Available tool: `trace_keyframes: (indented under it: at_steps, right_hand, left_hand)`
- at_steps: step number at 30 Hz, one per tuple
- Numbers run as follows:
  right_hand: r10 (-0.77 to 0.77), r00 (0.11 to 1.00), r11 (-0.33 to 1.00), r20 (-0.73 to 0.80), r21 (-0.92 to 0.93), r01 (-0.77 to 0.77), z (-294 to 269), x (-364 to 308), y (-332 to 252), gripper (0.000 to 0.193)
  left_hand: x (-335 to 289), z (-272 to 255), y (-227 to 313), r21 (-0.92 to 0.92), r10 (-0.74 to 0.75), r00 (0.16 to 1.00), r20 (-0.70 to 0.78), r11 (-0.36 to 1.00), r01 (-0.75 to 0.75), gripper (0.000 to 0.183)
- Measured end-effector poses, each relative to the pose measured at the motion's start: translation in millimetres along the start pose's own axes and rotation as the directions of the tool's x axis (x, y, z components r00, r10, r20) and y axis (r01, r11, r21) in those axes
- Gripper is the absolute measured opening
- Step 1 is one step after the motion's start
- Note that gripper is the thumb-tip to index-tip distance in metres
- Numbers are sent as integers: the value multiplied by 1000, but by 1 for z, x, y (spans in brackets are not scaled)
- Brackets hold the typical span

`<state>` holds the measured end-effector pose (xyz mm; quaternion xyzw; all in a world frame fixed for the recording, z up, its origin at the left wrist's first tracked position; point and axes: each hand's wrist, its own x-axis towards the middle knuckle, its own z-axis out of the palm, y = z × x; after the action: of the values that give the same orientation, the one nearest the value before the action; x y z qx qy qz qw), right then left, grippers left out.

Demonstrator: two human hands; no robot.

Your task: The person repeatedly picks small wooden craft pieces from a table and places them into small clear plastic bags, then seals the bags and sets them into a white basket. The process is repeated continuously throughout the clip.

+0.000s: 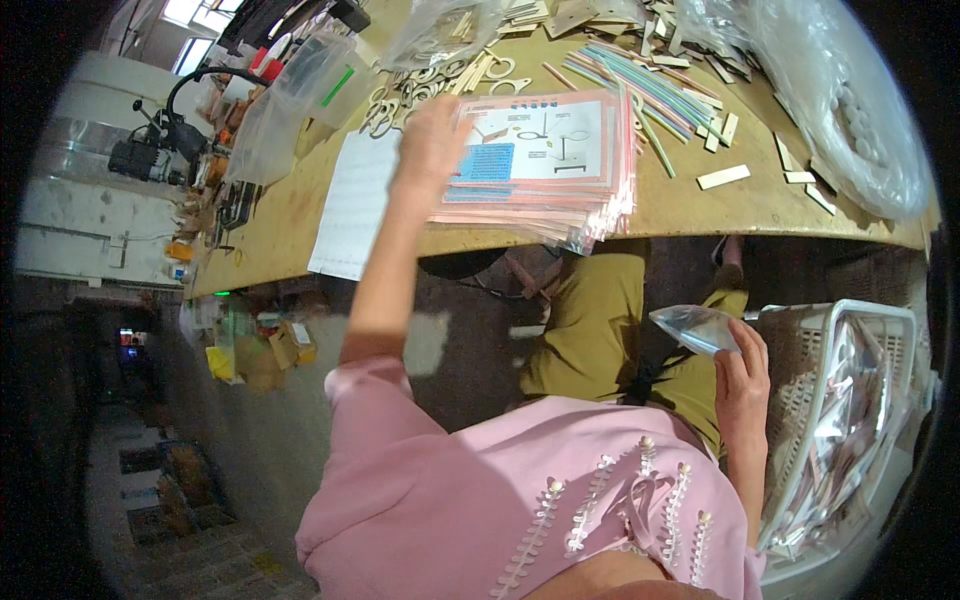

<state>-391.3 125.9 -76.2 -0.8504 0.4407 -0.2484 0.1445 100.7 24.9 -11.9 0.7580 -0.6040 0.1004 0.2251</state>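
Note:
My left hand (432,140) is stretched over the table, at the left side of a stack of printed instruction sheets in clear bags (560,150). Motion smears its fingers, so their grip is unclear. Just beyond that hand lie flat wooden ring-shaped pieces (425,88). A white sheet of paper (350,210) lies under my left forearm. Over my lap at the right, my right hand (743,375) pinches a clear plastic bag (692,328) between thumb and fingers. What the bag contains, if anything, cannot be made out.
Thin coloured sticks (640,85) and small wooden strips (723,177) lie on the yellowish table (280,235). A large clear bag of round pieces (850,120) stands at the far right. Beside my right arm is a white basket (815,400) of filled bags. A clear plastic bin (290,105) stands at the left.

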Motion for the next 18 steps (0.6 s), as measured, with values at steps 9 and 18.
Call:
trace_keyframes:
  at_steps: [9, 18]
  right_hand:
    - [-45, 999, 999, 5, -4, 45, -12, 32, -24, 11]
    - [-207, 977, 976, -56, 51, 210, -29, 77, -46, 13]
  left_hand:
    - [30, 20, -120, 329, -103, 990, 101, 942, 64, 38]
    - [-5, -6, -64, 81, 110, 923, -369, 993, -86, 32]
